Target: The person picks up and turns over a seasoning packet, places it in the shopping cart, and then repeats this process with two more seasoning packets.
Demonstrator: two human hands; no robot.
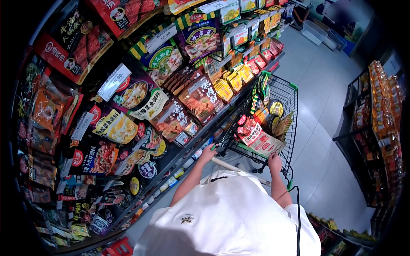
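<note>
Facing a tall shelf (pixel 166 111) crammed with pouches and price tags, lower lip cutting diagonally across the view, just beside the cart's left side and leaving little room there. Giving far more space on the other side, with pale tiled floor (pixel 309 128) reaching from the cart to a dark rack (pixel 361 128) and stretching ahead to clear bins (pixel 314 32) near the top. Standing behind the wire cart (pixel 295 106) in a white shirt (pixel 230 213), with a black cord (pixel 298 213) hanging over the right sleeve. Reaching forward with both arms, slightly bent, the left angled up to the near left corner of the cart, the right over its near rim.

Curling the left hand (pixel 207 154) closed around the end of the handle (pixel 230 164), close to the shelf lip. Pinching the near right corner of a red-and-cream packet (pixel 260 141) between the closed fingertips of the right hand (pixel 275 163), palm mostly hidden. Keeping the packet inside the cart, near the handle end, printed face up, long axis slanting from upper left to lower right, red end away from the right hand. Seeing beyond it two round tubs (pixel 276 108), a red pouch (pixel 244 124) and green-and-yellow striped packs (pixel 256 100).
</note>
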